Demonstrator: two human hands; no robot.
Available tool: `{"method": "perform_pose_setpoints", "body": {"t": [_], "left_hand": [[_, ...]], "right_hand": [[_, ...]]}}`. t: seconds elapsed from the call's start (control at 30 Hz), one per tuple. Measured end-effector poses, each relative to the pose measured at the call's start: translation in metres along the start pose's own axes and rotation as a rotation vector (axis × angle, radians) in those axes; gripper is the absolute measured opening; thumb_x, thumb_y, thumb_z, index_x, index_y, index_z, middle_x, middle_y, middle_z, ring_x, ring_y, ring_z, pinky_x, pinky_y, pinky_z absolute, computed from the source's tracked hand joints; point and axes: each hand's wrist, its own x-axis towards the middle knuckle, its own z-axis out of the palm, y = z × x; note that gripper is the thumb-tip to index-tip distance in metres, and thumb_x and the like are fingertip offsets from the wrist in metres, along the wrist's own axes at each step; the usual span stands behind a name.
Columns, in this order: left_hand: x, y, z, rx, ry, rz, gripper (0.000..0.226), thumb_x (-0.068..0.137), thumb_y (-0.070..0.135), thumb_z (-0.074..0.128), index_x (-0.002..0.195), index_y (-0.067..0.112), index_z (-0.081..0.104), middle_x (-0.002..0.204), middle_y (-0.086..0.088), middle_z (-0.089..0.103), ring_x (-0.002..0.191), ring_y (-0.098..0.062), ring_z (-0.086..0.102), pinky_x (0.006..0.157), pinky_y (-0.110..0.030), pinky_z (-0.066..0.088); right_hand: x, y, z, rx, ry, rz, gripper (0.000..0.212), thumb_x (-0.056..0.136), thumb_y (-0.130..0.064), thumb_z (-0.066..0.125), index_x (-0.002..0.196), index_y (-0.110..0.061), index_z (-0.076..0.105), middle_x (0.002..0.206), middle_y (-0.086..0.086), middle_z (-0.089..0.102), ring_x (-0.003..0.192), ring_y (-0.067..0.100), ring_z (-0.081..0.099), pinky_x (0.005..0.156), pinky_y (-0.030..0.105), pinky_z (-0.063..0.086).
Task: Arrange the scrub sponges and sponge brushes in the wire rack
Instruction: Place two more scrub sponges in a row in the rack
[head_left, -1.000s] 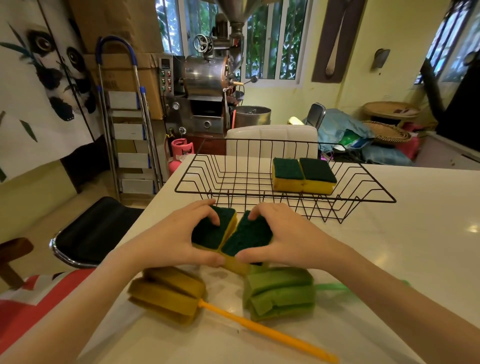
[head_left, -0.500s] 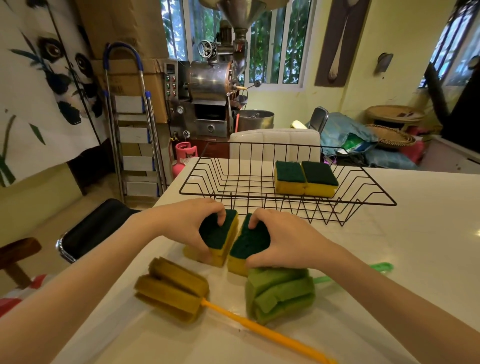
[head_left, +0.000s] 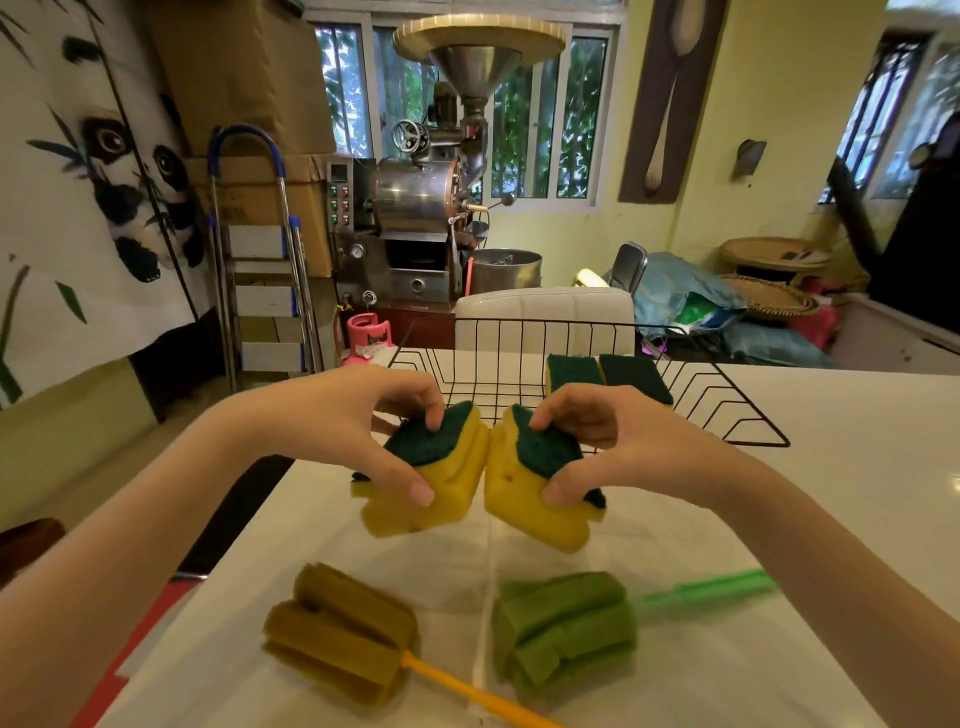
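At the near edge of the white table (head_left: 779, 519) we see 2 sponge brushes lying flat: a mustard-yellow one (head_left: 340, 636) on the left with an orange handle running toward the near right, and a green one (head_left: 563, 626) on the right with a green handle pointing right. They lie near each other but apart. Just beyond them, raised above the table, our left hand (head_left: 363, 421) grips 1 scrub sponge (head_left: 441, 478), thumb on its yellow side and fingers curled over the dark green pad. Our right hand (head_left: 608, 441) grips a 2nd scrub sponge (head_left: 530, 493) the same way. Both sponges are tilted, and their inner edges meet or nearly meet between the hands; we cannot tell which. Farther on, the black wire rack (head_left: 727, 410) sits on the table, and 2 more sponges (head_left: 608, 371) lie side by side in it, green pads up, toward its right part. Behind the table stands a white chair (head_left: 540, 317).
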Motion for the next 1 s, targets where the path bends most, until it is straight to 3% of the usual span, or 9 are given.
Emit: {"method": "perform_pose_setpoints", "body": {"t": [0.13, 0.37, 0.47, 0.57, 0.67, 0.73, 0.87, 1.0], "left_hand": [[0.011, 0.004, -0.015, -0.049, 0.078, 0.047, 0.045, 0.048, 0.051, 0.08, 0.084, 0.042, 0.055, 0.105, 0.022, 0.056, 0.107, 0.0, 0.053, 0.093, -0.023, 0.047], [0.053, -0.006, -0.04, -0.135, 0.207, 0.076, 0.039, 0.063, 0.023, 0.076, 0.094, 0.028, 0.053, 0.109, 0.016, 0.052, 0.102, -0.003, 0.053, 0.074, -0.014, 0.048], [0.082, -0.019, -0.045, -0.161, 0.241, 0.082, 0.04, 0.064, 0.021, 0.077, 0.093, 0.029, 0.051, 0.109, 0.012, 0.053, 0.105, -0.007, 0.053, 0.082, -0.019, 0.046], [0.115, -0.038, -0.05, -0.106, 0.257, 0.073, 0.046, 0.062, 0.023, 0.08, 0.095, 0.033, 0.049, 0.113, 0.009, 0.052, 0.109, -0.013, 0.051, 0.091, -0.027, 0.048], [0.145, -0.055, -0.054, 0.038, 0.247, 0.024, 0.053, 0.062, 0.024, 0.079, 0.103, 0.03, 0.046, 0.117, 0.001, 0.049, 0.109, -0.019, 0.05, 0.092, -0.036, 0.05], [0.162, -0.062, -0.054, 0.145, 0.218, -0.006, 0.056, 0.063, 0.022, 0.078, 0.108, 0.025, 0.044, 0.116, -0.001, 0.047, 0.106, -0.02, 0.049, 0.086, -0.033, 0.052], [0.186, -0.072, -0.049, 0.318, 0.112, -0.055, 0.059, 0.064, 0.024, 0.079, 0.111, 0.02, 0.044, 0.112, -0.002, 0.051, 0.098, -0.02, 0.051, 0.074, -0.027, 0.049], [0.2, -0.082, -0.041, 0.378, 0.049, -0.076, 0.061, 0.062, 0.029, 0.079, 0.111, 0.02, 0.044, 0.113, -0.002, 0.054, 0.101, -0.021, 0.053, 0.083, -0.035, 0.05]], "right_hand": [[0.009, 0.002, -0.019, 0.114, 0.051, -0.019, 0.045, 0.051, -0.014, 0.083, 0.087, -0.03, 0.064, 0.101, -0.01, 0.067, 0.094, 0.005, 0.065, 0.075, 0.018, 0.054], [0.043, 0.014, -0.054, 0.468, 0.039, 0.044, 0.036, 0.062, -0.014, 0.066, 0.096, -0.023, 0.059, 0.096, 0.0, 0.067, 0.076, 0.011, 0.072, 0.061, 0.022, 0.056], [0.066, 0.022, -0.063, 0.527, 0.063, 0.081, 0.038, 0.062, -0.017, 0.069, 0.098, -0.021, 0.06, 0.092, 0.0, 0.071, 0.079, 0.015, 0.072, 0.063, 0.025, 0.057], [0.091, 0.032, -0.066, 0.536, 0.128, 0.118, 0.042, 0.063, -0.015, 0.067, 0.103, -0.02, 0.056, 0.103, 0.005, 0.062, 0.089, 0.02, 0.066, 0.069, 0.029, 0.055], [0.114, 0.04, -0.066, 0.4, 0.185, 0.148, 0.044, 0.072, -0.006, 0.068, 0.109, -0.022, 0.051, 0.112, 0.006, 0.053, 0.105, 0.026, 0.055, 0.088, 0.039, 0.05], [0.128, 0.041, -0.068, 0.228, 0.226, 0.149, 0.05, 0.073, -0.005, 0.067, 0.115, -0.024, 0.047, 0.12, 0.006, 0.05, 0.112, 0.027, 0.051, 0.098, 0.041, 0.046], [0.152, 0.044, -0.071, 0.024, 0.229, 0.102, 0.063, 0.07, -0.006, 0.071, 0.12, -0.025, 0.038, 0.13, 0.007, 0.044, 0.117, 0.023, 0.046, 0.095, 0.033, 0.045], [0.174, 0.053, -0.066, -0.145, 0.179, 0.103, 0.073, 0.066, -0.008, 0.075, 0.126, -0.019, 0.036, 0.127, 0.006, 0.043, 0.115, 0.021, 0.046, 0.088, 0.027, 0.047]]}}
